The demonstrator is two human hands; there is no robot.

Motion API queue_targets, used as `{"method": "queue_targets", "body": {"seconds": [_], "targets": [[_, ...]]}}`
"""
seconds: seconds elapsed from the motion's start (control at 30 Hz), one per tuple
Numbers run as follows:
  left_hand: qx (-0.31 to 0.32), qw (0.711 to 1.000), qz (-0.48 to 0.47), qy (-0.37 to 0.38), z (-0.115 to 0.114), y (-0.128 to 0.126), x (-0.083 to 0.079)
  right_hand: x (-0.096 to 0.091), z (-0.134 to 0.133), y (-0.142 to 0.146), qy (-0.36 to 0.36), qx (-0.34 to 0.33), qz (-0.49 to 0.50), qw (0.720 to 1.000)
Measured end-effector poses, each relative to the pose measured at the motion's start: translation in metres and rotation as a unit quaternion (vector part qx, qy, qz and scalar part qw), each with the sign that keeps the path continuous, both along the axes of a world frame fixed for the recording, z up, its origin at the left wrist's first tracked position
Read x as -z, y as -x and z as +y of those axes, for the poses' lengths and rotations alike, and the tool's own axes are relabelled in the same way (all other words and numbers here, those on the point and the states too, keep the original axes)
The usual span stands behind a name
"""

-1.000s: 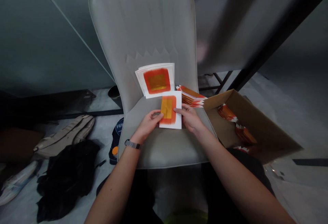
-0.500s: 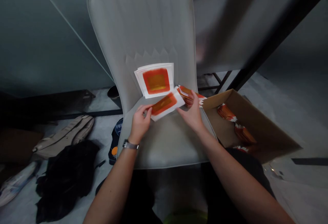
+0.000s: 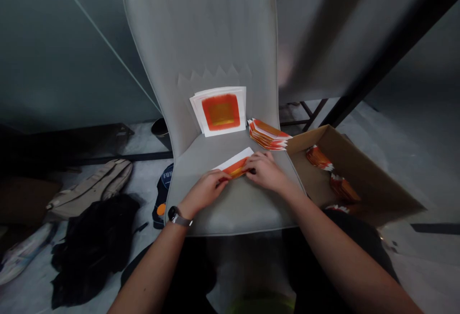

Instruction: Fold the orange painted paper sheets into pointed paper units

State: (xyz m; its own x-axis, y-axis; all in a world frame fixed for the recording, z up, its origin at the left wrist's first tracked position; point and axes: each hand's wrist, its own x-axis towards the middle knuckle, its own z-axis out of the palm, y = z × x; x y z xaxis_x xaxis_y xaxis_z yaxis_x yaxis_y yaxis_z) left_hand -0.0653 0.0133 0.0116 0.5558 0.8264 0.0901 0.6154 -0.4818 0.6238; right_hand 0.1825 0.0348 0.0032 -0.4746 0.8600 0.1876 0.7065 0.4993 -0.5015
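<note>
A sheet of joss paper (image 3: 235,164), white with an orange-red square and gold centre, lies low over the grey chair seat (image 3: 230,211). My left hand (image 3: 205,190) grips its left part with curled fingers. My right hand (image 3: 266,173) has its fingers bent and pressed on the right part, where the near edge appears folded over. Behind, a stack of flat joss paper sheets (image 3: 220,113) leans against the chair back. Folded joss papers (image 3: 268,135) lie piled at the right edge of the seat.
An open cardboard box (image 3: 370,170) stands right of the chair, holding bundles of folded paper (image 3: 319,157). On the floor at left are a beige bag (image 3: 91,187), black cloth (image 3: 93,252) and a dark bin (image 3: 160,129). A dark post (image 3: 391,50) slants at right.
The sheet has come down toward the seat and its near part now appears folded over. My right hand has turned palm-down onto it, and my left hand has moved slightly right and lower.
</note>
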Motion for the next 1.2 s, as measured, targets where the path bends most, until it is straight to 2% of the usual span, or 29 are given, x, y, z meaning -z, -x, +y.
{"method": "queue_targets", "body": {"seconds": [0.1, 0.2, 0.27, 0.33, 0.53, 0.67, 0.8, 0.97, 1.07, 1.2], "targets": [[0.008, 1.000, 0.006, 0.021, -0.010, -0.005, -0.008, -0.008, -0.004, -0.006, 0.117, -0.058, 0.014, 0.991], [0.043, 0.998, 0.018, 0.032, -0.020, -0.012, -0.011, -0.005, -0.009, -0.014, 0.256, -0.113, 0.049, 0.959], [0.044, 0.998, 0.025, 0.027, -0.024, -0.014, -0.009, 0.001, -0.011, -0.020, 0.302, -0.125, 0.070, 0.942], [0.030, 0.999, 0.025, 0.018, -0.025, -0.015, -0.005, 0.007, -0.012, -0.024, 0.313, -0.116, 0.082, 0.939], [-0.017, 0.997, 0.060, -0.048, -0.024, -0.019, 0.006, 0.015, -0.018, -0.023, 0.291, -0.065, 0.082, 0.951], [-0.046, 0.984, 0.107, -0.137, -0.030, -0.027, 0.011, 0.013, -0.028, -0.019, 0.203, -0.034, 0.032, 0.978], [-0.035, 0.975, 0.117, -0.187, -0.048, -0.035, 0.016, 0.009, -0.038, -0.019, 0.149, -0.033, 0.020, 0.988], [-0.025, 0.970, 0.162, -0.182, -0.068, -0.034, 0.031, 0.010, -0.049, -0.024, 0.139, 0.002, 0.003, 0.990], [0.001, 0.972, 0.177, -0.155, -0.071, -0.031, 0.037, 0.009, -0.058, -0.024, 0.096, 0.024, -0.042, 0.994], [0.000, 0.972, 0.181, -0.149, -0.071, -0.031, 0.037, 0.006, -0.070, -0.020, 0.035, 0.036, -0.090, 0.995]]}}
